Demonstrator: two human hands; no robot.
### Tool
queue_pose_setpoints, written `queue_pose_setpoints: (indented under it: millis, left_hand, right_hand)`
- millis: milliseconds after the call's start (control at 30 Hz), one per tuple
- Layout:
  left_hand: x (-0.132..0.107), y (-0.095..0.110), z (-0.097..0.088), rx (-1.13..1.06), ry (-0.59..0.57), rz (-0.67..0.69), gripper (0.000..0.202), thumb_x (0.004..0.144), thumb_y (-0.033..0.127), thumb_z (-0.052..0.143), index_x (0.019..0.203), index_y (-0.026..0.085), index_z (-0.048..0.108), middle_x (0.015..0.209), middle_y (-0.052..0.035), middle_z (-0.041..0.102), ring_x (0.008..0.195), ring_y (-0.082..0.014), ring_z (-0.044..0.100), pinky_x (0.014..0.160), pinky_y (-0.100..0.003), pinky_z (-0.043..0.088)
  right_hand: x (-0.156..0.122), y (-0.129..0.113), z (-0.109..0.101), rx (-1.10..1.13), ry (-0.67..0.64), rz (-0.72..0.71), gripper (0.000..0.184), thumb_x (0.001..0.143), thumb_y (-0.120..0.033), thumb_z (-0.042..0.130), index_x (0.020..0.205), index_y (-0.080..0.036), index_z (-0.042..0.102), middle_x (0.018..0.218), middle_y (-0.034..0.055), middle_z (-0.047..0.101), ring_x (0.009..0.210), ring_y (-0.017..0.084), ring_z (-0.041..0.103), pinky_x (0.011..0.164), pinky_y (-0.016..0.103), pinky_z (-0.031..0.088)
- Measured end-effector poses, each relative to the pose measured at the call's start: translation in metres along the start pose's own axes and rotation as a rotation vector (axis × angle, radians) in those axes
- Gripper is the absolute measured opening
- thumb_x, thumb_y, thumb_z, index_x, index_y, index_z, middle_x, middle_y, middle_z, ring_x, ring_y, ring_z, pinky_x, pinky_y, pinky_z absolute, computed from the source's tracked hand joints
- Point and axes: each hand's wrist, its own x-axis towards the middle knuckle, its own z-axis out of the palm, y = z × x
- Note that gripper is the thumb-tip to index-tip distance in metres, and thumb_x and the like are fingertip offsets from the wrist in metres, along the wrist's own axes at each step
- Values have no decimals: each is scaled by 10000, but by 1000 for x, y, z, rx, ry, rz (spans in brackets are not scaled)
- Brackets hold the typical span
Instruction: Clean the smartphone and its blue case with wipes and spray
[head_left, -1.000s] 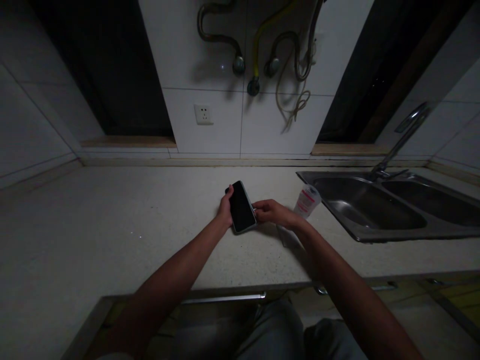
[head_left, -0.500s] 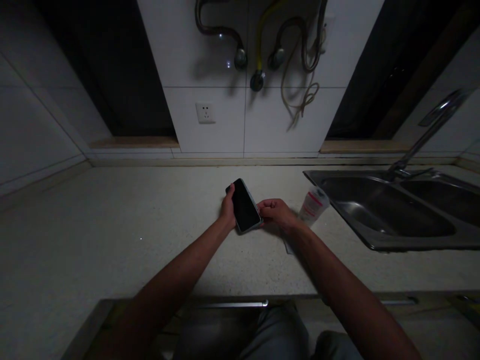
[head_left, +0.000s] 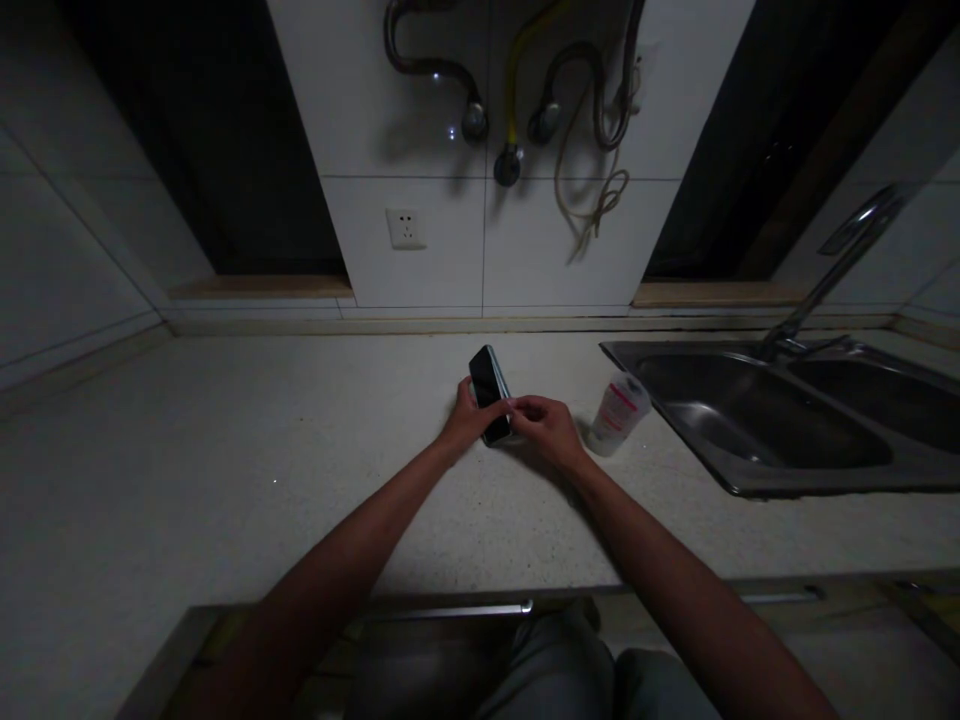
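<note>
A smartphone [head_left: 486, 376] with a dark screen is held over the counter, tilted so that its pale right edge shows. My left hand [head_left: 466, 418] is closed round its left side, thumb laid across the lower screen. At the phone's right edge, the fingertips of my right hand [head_left: 546, 426] are pinched together against it; whether they grip the phone's body or a case around it is too dark to tell. Right of my right hand stands a clear plastic cup [head_left: 618, 414] with pink-red print.
A steel double sink [head_left: 739, 480] with a faucet [head_left: 814, 290] is set into the pale countertop [head_left: 300, 430] on the right. On the tiled wall are a socket [head_left: 406, 230], pipes and a looped cord [head_left: 604, 195]. Drawer handles run below the front edge.
The phone has tipped more onto its side and moved slightly away from me. My left thumb has moved down across the screen, and my right fingers have shifted up along the edge.
</note>
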Motion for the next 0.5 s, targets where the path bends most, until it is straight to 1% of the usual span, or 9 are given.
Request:
queue_pose_setpoints:
  millis: [67, 100, 233, 300, 400, 500]
  left_hand:
    - [1, 1, -1, 12, 1, 40, 941, 511, 164, 917, 1342, 244, 482, 989, -49, 666, 931, -212, 649, 887, -327, 493]
    - [1, 2, -1, -2, -5, 36, 948, 510, 155, 912, 1349, 248, 480, 971, -43, 668, 912, -207, 655, 880, -329, 501]
    - [-1, 4, -3, -52, -46, 6, 999, 506, 144, 895, 1387, 295, 449, 931, -13, 660, 843, -184, 670, 859, -342, 526]
    - [-3, 6, -2, -64, -72, 2, 989, 524, 161, 884, 1391, 314, 433, 903, 1, 652, 795, -175, 667, 830, -356, 540]
    - [-5, 5, 1, -105, -102, 8, 886, 567, 201, 856, 1342, 311, 441, 867, 9, 647, 738, -177, 658, 767, -381, 557]
    - [-6, 3, 4, -192, -98, 24, 751, 582, 216, 838, 1232, 291, 470, 874, 8, 650, 754, -182, 658, 749, -397, 560]
  right_hand:
    - [-1, 0, -1, -34, -20, -38, 327, 740, -388, 659, 928, -131, 732, 726, 42, 704, 609, 148, 619, 603, 269, 486]
    - [-1, 0, -2, -63, -30, -63, 330, 754, -392, 654, 937, -129, 734, 729, 44, 707, 608, 148, 619, 601, 267, 486]
    - [-3, -1, -7, -200, -68, -200, 324, 804, -382, 621, 1002, -156, 740, 783, 47, 736, 645, 159, 640, 634, 274, 500]
    - [-4, -3, -8, -219, -74, -240, 326, 820, -394, 612, 1029, -178, 739, 843, 53, 752, 690, 172, 664, 675, 287, 517]
    - [-4, -7, -7, -182, -22, -209, 336, 823, -441, 618, 990, -177, 742, 883, 69, 759, 741, 193, 685, 715, 303, 530]
    - [-4, -8, -4, -174, 24, -134, 380, 834, -502, 602, 929, -162, 741, 833, 72, 750, 738, 201, 681, 706, 309, 530]
